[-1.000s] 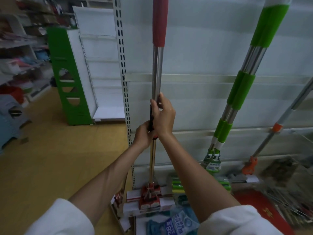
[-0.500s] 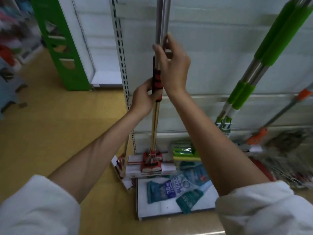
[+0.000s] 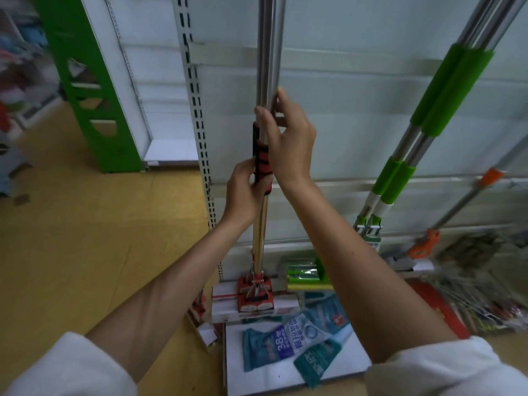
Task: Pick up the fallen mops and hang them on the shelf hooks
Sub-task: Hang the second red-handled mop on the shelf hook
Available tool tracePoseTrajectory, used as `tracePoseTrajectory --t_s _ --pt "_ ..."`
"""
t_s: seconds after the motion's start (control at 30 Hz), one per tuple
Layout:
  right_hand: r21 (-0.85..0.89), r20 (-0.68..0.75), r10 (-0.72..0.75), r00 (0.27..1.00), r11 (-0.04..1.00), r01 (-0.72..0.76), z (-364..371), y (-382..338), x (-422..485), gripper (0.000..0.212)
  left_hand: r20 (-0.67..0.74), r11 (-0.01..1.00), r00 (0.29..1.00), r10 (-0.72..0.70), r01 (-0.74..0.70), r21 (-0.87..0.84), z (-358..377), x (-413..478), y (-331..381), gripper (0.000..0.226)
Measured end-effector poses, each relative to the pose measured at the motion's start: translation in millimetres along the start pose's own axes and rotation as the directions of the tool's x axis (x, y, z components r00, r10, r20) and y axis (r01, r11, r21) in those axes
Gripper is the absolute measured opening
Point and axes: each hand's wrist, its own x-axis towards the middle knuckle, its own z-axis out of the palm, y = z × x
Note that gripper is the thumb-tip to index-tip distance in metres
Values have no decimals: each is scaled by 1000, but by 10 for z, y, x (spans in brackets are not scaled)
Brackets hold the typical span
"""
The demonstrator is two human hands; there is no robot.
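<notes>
A red sponge mop (image 3: 268,47) stands upright against the white shelf back panel (image 3: 357,110), its steel pole running out of the top of the view. My left hand (image 3: 243,192) grips the pole at the red-and-black ribbed grip. Just above, my right hand (image 3: 288,138) curls round the steel pole. The mop's red head (image 3: 255,292) sits low by the shelf base. The hook is out of view.
Two green-sleeved mops (image 3: 445,95) hang tilted to the right, an orange-jointed one (image 3: 468,192) beyond them. Blue packets (image 3: 297,338) lie on the bottom shelf board (image 3: 337,370). A slotted upright (image 3: 197,110) and a green shelf end (image 3: 91,90) stand left, over yellow floor (image 3: 85,238).
The view has tilted downward, so the mop's red top grip has left the frame. Both hands keep their hold on the pole and now appear higher in the view.
</notes>
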Motion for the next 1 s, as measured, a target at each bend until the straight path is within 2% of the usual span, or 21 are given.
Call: tracePoseTrajectory --t_s 0.3,0.43,0.53,0.7,1.0 --pt "0 10 17 1000 1000 -17 7 1 -8 39 -26 1000 1000 9 -9 -2 1 -41 99 21" --pt "18 -29 39 999 999 -38 15 -24 -1 43 -57 999 998 38 -38 -3 55 -22 43 18" --pt "24 -8 40 999 999 -39 28 -53 -12 43 -49 998 998 45 -43 46 29 -11 -24 21" --pt "42 28 45 999 998 -46 62 -29 22 37 -24 999 999 29 -28 45 -15 13 16 17" --pt "55 68 80 995 995 -83 140 23 50 39 -28 998 1000 8 -7 55 -39 83 -76 16"
